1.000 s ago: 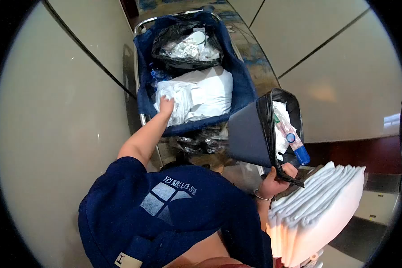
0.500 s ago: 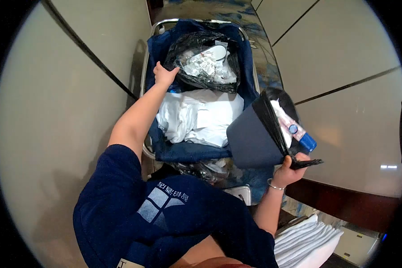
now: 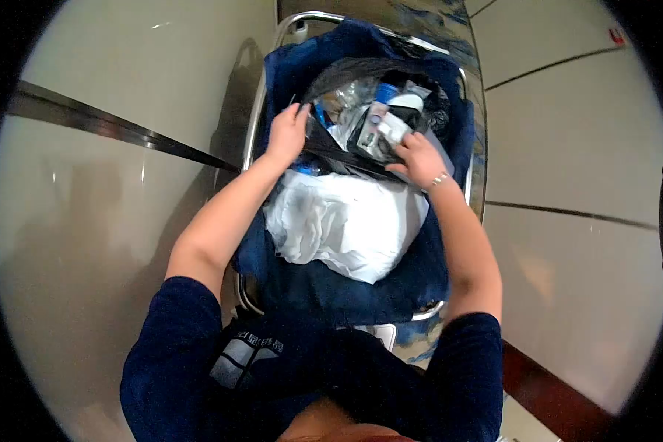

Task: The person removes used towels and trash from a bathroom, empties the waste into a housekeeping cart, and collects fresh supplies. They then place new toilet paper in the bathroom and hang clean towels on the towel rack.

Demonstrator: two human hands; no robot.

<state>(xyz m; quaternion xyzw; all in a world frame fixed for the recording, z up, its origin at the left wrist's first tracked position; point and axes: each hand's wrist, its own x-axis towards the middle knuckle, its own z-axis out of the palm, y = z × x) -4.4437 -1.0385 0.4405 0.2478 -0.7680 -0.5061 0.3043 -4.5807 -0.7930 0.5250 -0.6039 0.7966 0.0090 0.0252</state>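
A black trash bag (image 3: pixel 339 153) lies open in the far half of a dark blue cloth cart, with mixed rubbish inside. My left hand (image 3: pixel 289 135) is closed on the bag's left rim. My right hand (image 3: pixel 422 160) is at the bag's right near edge, thumb on the outer side and fingers over the rim. Its fingertips are close to a small white packet (image 3: pixel 394 129); whether they touch it is unclear. Beside that packet lies a pale tube with a blue cap (image 3: pixel 376 118). A white slipper (image 3: pixel 407 102) shows behind them.
Crumpled white linen (image 3: pixel 353 225) fills the cart's middle, nearest my body. A metal tube frame (image 3: pixel 256 125) borders the blue cloth liner (image 3: pixel 339 295). Glossy pale wall panels (image 3: pixel 125 221) stand close on the left, others (image 3: pixel 567 147) on the right. Patterned carpet (image 3: pixel 438 18) shows beyond.
The grey bin that my right hand held is out of sight. The blue-capped tube from it now lies in the trash bag. My right hand has moved left and forward to the bag.
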